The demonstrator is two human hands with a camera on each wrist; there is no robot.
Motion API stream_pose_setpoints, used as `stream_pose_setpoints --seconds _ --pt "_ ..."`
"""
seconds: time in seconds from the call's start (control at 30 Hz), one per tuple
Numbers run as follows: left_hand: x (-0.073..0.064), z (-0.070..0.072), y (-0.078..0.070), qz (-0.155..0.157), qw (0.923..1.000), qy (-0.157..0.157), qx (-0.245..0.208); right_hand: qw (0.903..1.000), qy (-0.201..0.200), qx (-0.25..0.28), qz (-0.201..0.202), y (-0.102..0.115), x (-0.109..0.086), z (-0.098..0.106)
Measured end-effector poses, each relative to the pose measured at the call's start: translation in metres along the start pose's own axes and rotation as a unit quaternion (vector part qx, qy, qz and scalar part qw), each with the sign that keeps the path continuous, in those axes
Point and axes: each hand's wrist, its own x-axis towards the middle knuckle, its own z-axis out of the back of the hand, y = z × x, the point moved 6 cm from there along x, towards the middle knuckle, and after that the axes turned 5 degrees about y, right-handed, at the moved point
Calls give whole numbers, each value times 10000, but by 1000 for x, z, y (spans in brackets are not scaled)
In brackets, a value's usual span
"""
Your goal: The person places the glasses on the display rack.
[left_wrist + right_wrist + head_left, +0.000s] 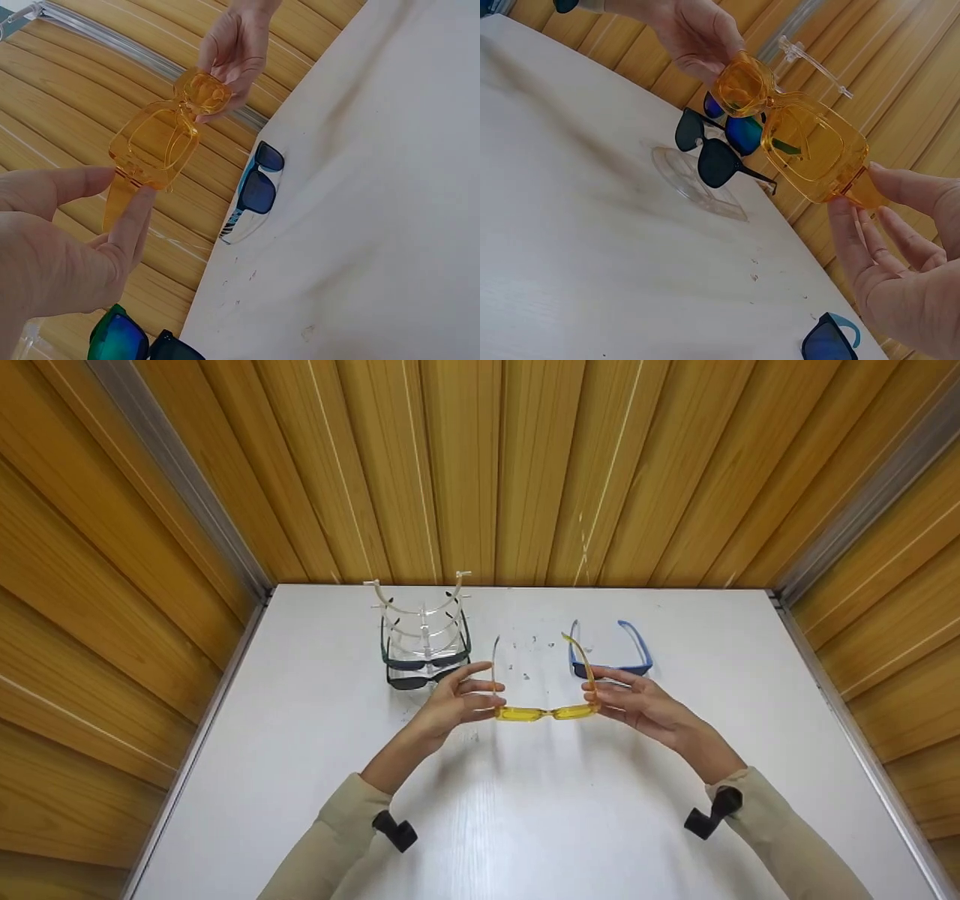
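Note:
A pair of yellow-orange see-through sunglasses [521, 714] is held up over the white table with its temples spread and pointing away from me. My left hand [454, 703] pinches its left end near the hinge, thumb and fingertips on the frame. At the other end my right hand [643, 706] pinches the frame beside the right hinge. In the right wrist view the large orange lens [810, 142] stands between both hands. Behind my right hand, blue-framed sunglasses [639, 668] lie on the table with their temples open.
A clear display stand [424, 622] stands at the back left, bearing dark sunglasses [411, 683] and a green-framed pair [118, 339]. Small dark specks mark the white table [315, 735]. Wood-look panels [525, 472] wall the table's back and sides.

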Motion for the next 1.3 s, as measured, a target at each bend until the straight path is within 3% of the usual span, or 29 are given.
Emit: stream_pose_setpoints --seconds 0.23,0.4,0.83,1.3 --pt "-21 7 -18 -197 9995 27 261 9998 110 -164 32 4 8 -18" --pt "-37 17 -25 -176 9991 -41 378 9994 138 -295 -93 2 15 -32" --pt "-65 45 -28 4 9966 -356 737 9974 420 -591 -25 1 34 -67" --pt "-85 70 -28 -37 9970 -434 645 9956 328 -873 -33 4 54 -97"
